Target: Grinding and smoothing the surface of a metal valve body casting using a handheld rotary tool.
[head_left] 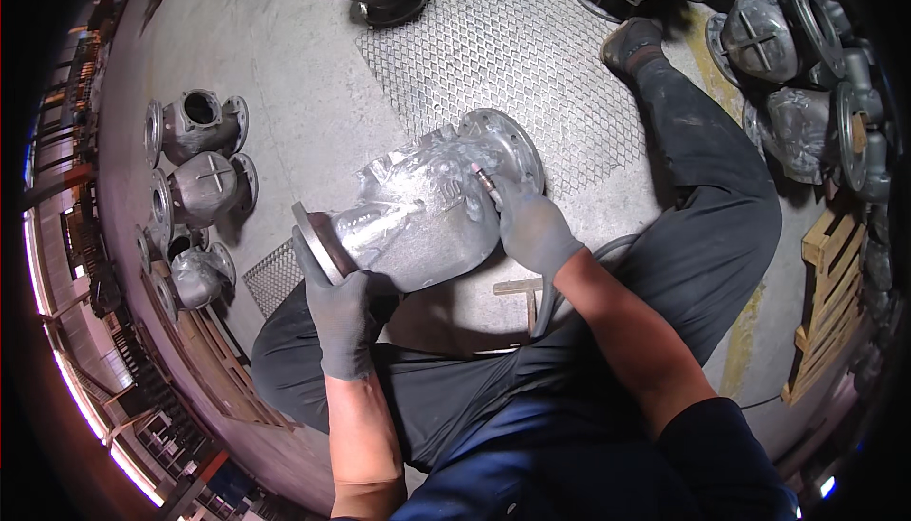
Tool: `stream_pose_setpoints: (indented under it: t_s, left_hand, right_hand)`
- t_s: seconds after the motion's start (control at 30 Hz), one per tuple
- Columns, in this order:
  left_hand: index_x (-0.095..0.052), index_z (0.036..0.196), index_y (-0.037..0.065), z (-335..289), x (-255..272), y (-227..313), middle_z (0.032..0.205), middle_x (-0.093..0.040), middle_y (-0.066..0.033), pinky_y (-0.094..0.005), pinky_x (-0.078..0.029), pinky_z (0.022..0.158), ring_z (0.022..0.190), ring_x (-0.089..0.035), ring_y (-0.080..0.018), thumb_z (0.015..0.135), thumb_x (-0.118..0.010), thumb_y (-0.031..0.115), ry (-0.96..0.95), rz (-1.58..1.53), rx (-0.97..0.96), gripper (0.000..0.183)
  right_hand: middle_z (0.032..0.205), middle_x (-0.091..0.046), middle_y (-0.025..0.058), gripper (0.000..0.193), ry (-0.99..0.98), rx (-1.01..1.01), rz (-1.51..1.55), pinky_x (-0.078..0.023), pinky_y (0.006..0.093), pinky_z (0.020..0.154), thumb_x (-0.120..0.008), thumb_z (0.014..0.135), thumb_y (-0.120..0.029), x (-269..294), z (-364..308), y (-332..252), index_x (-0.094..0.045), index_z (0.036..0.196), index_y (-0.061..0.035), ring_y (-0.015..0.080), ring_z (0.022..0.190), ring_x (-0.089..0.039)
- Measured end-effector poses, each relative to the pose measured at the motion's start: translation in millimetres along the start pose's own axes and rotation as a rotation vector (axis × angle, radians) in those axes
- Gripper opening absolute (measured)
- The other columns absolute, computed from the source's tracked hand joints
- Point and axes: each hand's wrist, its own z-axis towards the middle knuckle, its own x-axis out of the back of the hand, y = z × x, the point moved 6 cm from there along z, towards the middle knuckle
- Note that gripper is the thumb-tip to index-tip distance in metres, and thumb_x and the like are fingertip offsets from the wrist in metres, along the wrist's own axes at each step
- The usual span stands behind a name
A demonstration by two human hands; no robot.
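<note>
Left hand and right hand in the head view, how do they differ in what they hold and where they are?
The left hand grips the left-end flange of the metal casting; the right hand holds a slim tool angled toward the casting's surface.
The left hand is at the casting's left end, while the right hand is near its right-end flange.
Both wear grey gloves.

Single fisheye view downward from the head, lap [436,388] near, rim too dark for certainty.
</note>
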Motion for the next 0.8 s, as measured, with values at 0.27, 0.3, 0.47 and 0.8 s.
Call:
stream_pose_setpoints:
  t_s: [0.27,0.3,0.47,0.8]
  left_hand:
    - [-0.024,0.169,0.001,0.8,1.8,-0.1,0.167,-0.039,-0.0188,-0.0309,-0.032,0.124,0.158,-0.035,-0.0254,0.071,-0.053,-0.012,0.017,0.095,-0.017,0.103]
    - [-0.024,0.169,0.001,1.0,0.7,1.3,0.166,-0.04,-0.0187,-0.0308,-0.033,0.123,0.157,-0.036,-0.0252,0.071,-0.053,-0.011,0.014,0.09,-0.021,0.103]
    - [-0.024,0.169,0.001,1.0,7.4,-5.0,0.165,-0.042,-0.0182,-0.0301,-0.034,0.121,0.154,-0.04,-0.0253,0.072,-0.055,-0.01,0.048,0.14,-0.029,0.102]
    - [-0.021,0.17,0.003,-2.3,-0.7,0.8,0.171,-0.033,-0.0192,-0.0325,-0.025,0.128,0.162,-0.027,-0.0242,0.07,-0.051,-0.014,0.039,-0.031,0.054,0.106]
  right_hand:
    - [0.118,-0.067,0.0312,0.052,0.015,-0.002,-0.012,-0.055,0.0529,0.096,-0.054,0.097,-0.005,1.0,-0.8,-1.8,-0.049,0.148,-0.0023,0.048,0.108,-0.067]
    - [0.12,-0.067,0.0315,0.053,0.015,-0.003,-0.023,-0.055,0.0526,0.096,-0.055,0.096,-0.005,1.4,0.0,0.6,-0.049,0.149,-0.0029,0.0478,0.108,-0.067]
    - [0.124,-0.065,0.0319,0.053,0.032,0.045,-0.072,-0.056,0.0539,0.094,-0.056,0.097,-0.007,0.1,4.9,-5.9,-0.049,0.149,-0.0048,0.0485,0.106,-0.068]
    - [0.122,-0.068,0.0295,0.048,-0.103,0.06,-0.105,-0.056,0.0533,0.096,-0.055,0.1,-0.01,33.9,18.7,-31.9,-0.052,0.147,-0.0032,0.0479,0.108,-0.069]
